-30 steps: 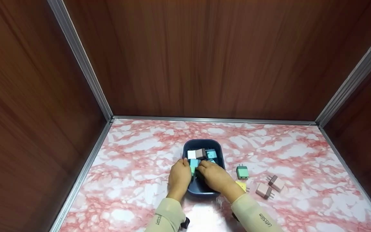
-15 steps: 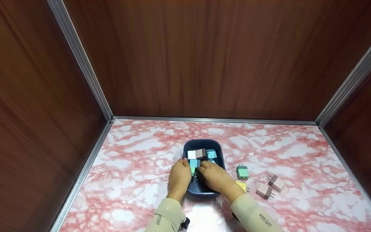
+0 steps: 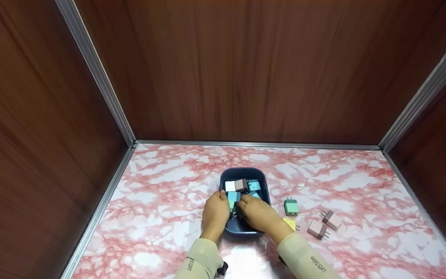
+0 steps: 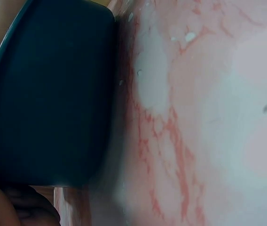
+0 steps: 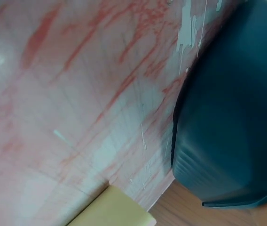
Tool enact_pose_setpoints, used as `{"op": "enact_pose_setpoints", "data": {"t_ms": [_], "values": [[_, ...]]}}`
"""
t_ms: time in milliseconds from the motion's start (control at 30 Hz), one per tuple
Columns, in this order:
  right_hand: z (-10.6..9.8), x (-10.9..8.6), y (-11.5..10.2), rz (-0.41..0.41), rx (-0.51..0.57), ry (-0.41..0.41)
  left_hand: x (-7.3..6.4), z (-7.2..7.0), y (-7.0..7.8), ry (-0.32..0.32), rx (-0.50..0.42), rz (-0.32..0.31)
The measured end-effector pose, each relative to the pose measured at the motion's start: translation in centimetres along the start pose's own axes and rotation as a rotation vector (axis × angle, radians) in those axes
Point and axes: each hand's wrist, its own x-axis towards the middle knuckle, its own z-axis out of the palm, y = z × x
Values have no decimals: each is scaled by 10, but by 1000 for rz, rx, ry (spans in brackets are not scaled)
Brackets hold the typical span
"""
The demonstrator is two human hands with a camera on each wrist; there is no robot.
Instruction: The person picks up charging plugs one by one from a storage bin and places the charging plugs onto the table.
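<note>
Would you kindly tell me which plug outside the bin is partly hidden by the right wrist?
The yellow plug: its left side is covered, while the green plug and the two pinkish plugs show whole.

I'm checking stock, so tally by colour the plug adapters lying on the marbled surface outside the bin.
Green adapter: 1
Yellow adapter, partly hidden: 1
Pink-and-brown adapters: 2
Total: 4
</note>
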Motion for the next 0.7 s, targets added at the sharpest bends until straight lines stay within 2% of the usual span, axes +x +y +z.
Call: {"op": "enact_pose_setpoints", "data": {"t_ms": [133, 500, 700], "values": [[0, 0, -1, 1, -7, 9, -1, 0, 0, 6, 5, 0], [-1, 1, -4, 46, 7, -55, 0, 1, -2, 16, 12, 11], [-1, 1, -3, 54, 18, -48, 0, 1, -1, 20, 10, 17]]}}
